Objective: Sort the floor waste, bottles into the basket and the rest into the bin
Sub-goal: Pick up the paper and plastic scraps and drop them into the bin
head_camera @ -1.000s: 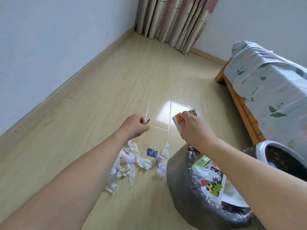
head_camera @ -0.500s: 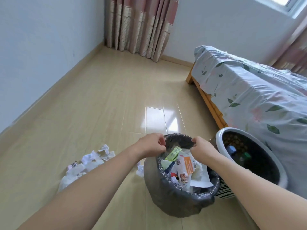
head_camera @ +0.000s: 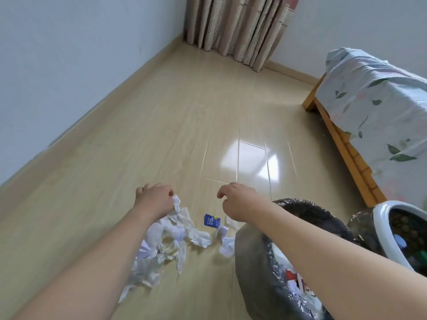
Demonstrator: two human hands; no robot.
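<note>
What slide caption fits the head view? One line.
Both hands, left and right, reach over crumpled paper and a blue packet beside the lined bin.

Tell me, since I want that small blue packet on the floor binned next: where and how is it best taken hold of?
The blue packet lies flat on the floor, apart from the crumpled paper. Probably best pinched by its edges from above, thumb and finger on opposite sides. The right hand hovers closest, so it likely suits the grip.

Waste paper (head_camera: 166, 241) left of bin (head_camera: 251, 262); basket (head_camera: 383, 229) right.
</note>
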